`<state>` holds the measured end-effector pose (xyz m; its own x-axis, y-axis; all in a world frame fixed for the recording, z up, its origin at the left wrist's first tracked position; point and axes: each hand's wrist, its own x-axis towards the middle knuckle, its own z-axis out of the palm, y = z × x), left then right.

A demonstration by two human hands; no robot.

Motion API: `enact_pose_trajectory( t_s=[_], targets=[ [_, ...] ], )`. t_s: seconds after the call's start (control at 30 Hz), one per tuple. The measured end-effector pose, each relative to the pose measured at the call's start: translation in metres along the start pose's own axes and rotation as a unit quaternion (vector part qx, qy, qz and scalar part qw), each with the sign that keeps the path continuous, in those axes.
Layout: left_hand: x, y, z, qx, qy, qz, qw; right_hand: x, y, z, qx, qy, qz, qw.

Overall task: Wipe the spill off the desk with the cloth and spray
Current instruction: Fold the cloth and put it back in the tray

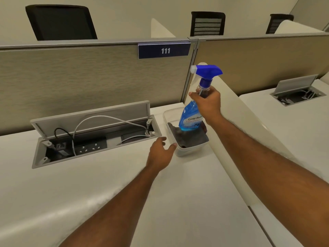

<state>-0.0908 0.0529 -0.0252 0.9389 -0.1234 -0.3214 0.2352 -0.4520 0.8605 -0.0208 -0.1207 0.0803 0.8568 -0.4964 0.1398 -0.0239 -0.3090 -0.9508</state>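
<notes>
Right hand [207, 102] clenched round the neck of the spray bottle [193, 114], lifted and tilted over the white bin [187, 152] at the desk's [106, 184] back right corner; blue liquid fills its lower half. Dark grey cloth [191, 135] lies crumpled inside the bin, under the bottle's base. Left hand [161, 154] released, fingers spread, hovering just beside the bin's near rim, to the right of the open cable tray [92, 136].
</notes>
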Motion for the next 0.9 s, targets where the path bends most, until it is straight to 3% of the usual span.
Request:
enact_pose_trajectory(
  t_s=[0.33, 0.47, 0.9],
  targets=[
    [0.035, 0.013, 0.04, -0.14, -0.094, -0.147, 0.975, 0.032, 0.042, 0.036, -0.008, -0.012, -0.007, 1.0],
    [0.037, 0.004, 0.048, -0.223, -0.082, -0.159, 0.958, 0.041, 0.053, 0.047, -0.007, 0.002, -0.01, 1.0],
    [0.043, -0.004, 0.057, -0.224, -0.072, -0.153, 0.96, 0.061, 0.083, 0.057, -0.03, -0.036, -0.01, 0.999]
  ],
)
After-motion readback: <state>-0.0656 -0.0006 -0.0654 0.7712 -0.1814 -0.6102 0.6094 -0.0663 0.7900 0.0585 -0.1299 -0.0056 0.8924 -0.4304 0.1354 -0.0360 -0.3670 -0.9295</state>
